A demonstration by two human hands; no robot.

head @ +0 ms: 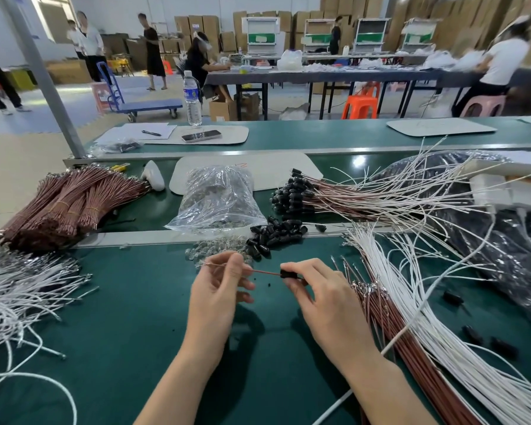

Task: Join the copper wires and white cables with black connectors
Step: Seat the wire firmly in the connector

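I see my left hand [219, 291] pinching the copper wire [265, 273] in curled fingers [238, 273], while my right hand [318, 299] grips the black connector [288, 274] on that wire, both just above the green worktop [129, 308].

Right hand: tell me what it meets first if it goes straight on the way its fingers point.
Probably the loose pile of black connectors on the mat beyond the right hand, though depth is unclear.
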